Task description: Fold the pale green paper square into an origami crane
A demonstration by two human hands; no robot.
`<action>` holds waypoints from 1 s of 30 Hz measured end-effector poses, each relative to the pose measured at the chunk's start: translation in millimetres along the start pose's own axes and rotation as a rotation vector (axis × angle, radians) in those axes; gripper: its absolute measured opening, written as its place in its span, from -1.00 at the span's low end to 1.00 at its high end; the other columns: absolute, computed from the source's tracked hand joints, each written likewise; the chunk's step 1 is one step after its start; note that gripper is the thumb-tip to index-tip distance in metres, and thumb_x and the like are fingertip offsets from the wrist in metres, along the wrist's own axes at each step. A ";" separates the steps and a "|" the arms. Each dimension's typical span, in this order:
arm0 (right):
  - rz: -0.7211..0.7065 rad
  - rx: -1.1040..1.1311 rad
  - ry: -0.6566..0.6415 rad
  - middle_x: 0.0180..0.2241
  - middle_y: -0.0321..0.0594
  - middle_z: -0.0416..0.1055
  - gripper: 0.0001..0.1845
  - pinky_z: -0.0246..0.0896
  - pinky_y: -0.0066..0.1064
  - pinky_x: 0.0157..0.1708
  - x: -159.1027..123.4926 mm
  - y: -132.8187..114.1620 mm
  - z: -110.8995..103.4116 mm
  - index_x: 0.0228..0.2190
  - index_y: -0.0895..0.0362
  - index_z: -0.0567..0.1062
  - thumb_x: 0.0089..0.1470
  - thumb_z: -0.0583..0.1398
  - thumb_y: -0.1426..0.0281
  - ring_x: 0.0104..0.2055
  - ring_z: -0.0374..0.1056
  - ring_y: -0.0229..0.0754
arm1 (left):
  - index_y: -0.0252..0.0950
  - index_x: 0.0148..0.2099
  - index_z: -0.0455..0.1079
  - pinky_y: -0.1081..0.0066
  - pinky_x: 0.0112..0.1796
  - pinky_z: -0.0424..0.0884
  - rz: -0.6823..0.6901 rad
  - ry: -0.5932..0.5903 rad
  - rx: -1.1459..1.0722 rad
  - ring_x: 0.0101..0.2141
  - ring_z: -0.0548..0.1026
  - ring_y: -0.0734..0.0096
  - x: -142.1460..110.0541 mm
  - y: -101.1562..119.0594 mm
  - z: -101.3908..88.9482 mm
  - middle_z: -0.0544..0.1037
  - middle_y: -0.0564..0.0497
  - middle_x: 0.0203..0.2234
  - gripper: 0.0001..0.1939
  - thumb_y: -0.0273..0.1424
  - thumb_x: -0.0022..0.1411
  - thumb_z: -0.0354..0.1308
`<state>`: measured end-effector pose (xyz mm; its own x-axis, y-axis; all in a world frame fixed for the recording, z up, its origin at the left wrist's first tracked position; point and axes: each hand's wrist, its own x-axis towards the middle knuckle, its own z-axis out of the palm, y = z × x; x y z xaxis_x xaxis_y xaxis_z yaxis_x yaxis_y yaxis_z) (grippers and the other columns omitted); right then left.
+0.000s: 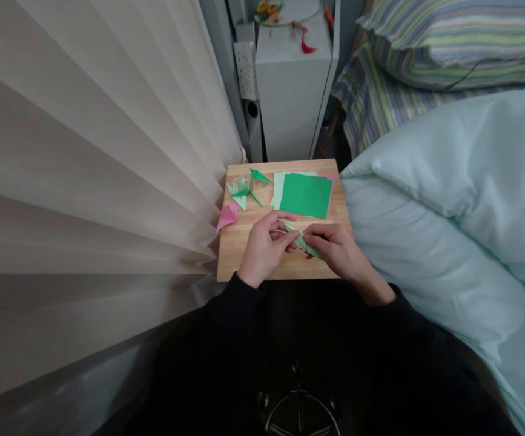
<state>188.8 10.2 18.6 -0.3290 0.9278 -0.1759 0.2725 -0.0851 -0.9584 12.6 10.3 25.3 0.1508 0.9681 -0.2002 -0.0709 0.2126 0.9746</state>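
Observation:
A narrow piece of folded light-green origami paper (313, 250) is held between both hands above the front of a small wooden table (239, 254). My left hand (266, 242) pinches its upper left end between thumb and fingers. On the other side my right hand (335, 245) grips it near the middle, thumb on top. Just beyond the hands lies a stack of paper sheets, a dark green sheet (306, 195) uppermost, with light green and pink edges showing under it. Some fingertips are hidden behind the folded paper.
Folded paper cranes, green (259, 176) and light green (239, 192), lie at the table's back left, near a pink folded paper (228, 215). A pleated curtain (153, 151) borders the left, a bed with a pale quilt (425, 200) the right. A white cabinet (289, 97) stands behind.

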 end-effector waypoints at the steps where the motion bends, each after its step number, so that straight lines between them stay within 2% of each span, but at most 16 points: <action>1: 0.005 -0.028 -0.005 -0.52 -0.26 0.42 -0.68 0.22 -0.37 -0.40 0.1 0.5 -0.2 -0.49 0.17 0.57 0.21 0.17 0.28 -0.44 0.31 -0.22 | -0.31 -0.12 0.49 0.55 -0.52 0.39 0.023 -0.005 0.039 -0.59 0.49 0.55 -0.2 -0.2 -0.3 0.46 0.17 -0.59 -0.73 -0.42 0.11 0.37; 3: -0.001 -0.064 -0.021 -0.53 -0.26 0.40 -0.67 0.20 -0.39 -0.44 0.0 1.1 0.2 -0.49 0.17 0.57 0.22 0.15 0.29 -0.45 0.29 -0.23 | -0.32 -0.17 0.51 0.56 -0.54 0.37 0.056 -0.013 0.100 -0.61 0.48 0.56 -0.3 -1.7 -0.9 0.44 0.17 -0.62 -0.82 -0.43 0.14 0.33; 6: -0.027 -0.039 -0.062 -0.47 -0.25 0.43 -0.69 0.30 -0.40 -0.45 -0.8 1.6 2.1 -0.43 0.16 0.56 0.23 0.16 0.25 -0.43 0.34 -0.22 | -0.34 -0.26 0.52 0.54 -0.53 0.38 0.053 -0.009 0.128 -0.61 0.47 0.55 0.6 -4.4 -3.0 0.46 0.13 -0.65 -0.90 -0.43 0.15 0.32; 9: -0.034 -0.014 -0.075 -0.43 -0.25 0.48 -0.74 0.38 -0.38 -0.42 -2.1 1.5 2.7 -0.38 0.16 0.57 0.20 0.22 0.23 -0.44 0.39 -0.22 | -0.34 -0.27 0.52 0.50 -0.50 0.42 0.027 -0.028 0.117 -0.60 0.48 0.52 2.5 -4.4 -7.3 0.51 0.10 -0.63 -0.85 -0.38 0.13 0.35; 13: -0.021 0.033 -0.087 -0.47 -0.26 0.47 -0.73 0.37 -0.38 -0.41 -3.6 -1.5 -0.4 -0.42 0.16 0.56 0.20 0.25 0.22 -0.46 0.40 -0.24 | -0.33 -0.25 0.53 0.47 -0.47 0.44 0.028 -0.140 0.126 -0.57 0.50 0.50 5.3 -0.4 -16.8 0.53 0.08 -0.61 -0.79 -0.30 0.14 0.37; 16: 0.002 0.075 -0.090 -0.50 -0.27 0.46 -0.72 0.37 -0.37 -0.41 -4.4 -5.0 -2.6 -0.44 0.17 0.56 0.17 0.28 0.21 -0.47 0.39 -0.23 | -0.34 -0.22 0.56 0.48 -0.44 0.45 0.043 -0.185 0.145 -0.54 0.52 0.50 6.4 2.3 -23.8 0.56 0.06 -0.57 -0.79 -0.32 0.13 0.37; 30: 0.031 0.047 -0.164 -0.56 -0.28 0.43 -0.71 0.13 -0.40 -0.44 -7.8 -18.0 -10.5 -0.52 0.17 0.56 0.11 0.28 0.23 -0.49 0.27 -0.27 | -0.36 -0.35 0.57 0.44 -0.37 0.54 -0.041 -0.158 0.079 -0.50 0.58 0.44 0.8 15.0 -27.8 0.63 -0.01 -0.55 -0.81 -0.37 0.01 0.45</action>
<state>196.0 8.3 39.5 -0.4648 0.8533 -0.2362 0.2438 -0.1331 -0.9607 -15.7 18.0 37.0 0.3059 0.9244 -0.2278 0.0154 0.2344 0.9720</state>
